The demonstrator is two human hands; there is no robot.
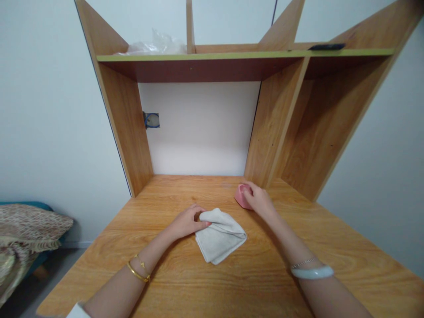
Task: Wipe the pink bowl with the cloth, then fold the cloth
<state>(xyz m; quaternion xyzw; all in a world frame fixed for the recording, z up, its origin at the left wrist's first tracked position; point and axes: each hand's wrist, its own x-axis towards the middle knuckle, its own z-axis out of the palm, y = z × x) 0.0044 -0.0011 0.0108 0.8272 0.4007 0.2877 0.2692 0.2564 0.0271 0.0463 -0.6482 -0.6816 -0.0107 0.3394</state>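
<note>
My left hand rests on the wooden desk and pinches the near-left corner of a folded white cloth that lies flat in the middle. My right hand reaches further back and closes over a small pink object, partly hidden under my fingers, close to the foot of the upright wooden divider. Gold bracelets sit on my left wrist, a pale bangle and a thin chain on my right.
A wooden hutch with an upper shelf stands at the back of the desk; crumpled clear plastic and a dark flat item lie on the shelf. A wall socket hole shows behind. A bed with a patterned blanket is at left.
</note>
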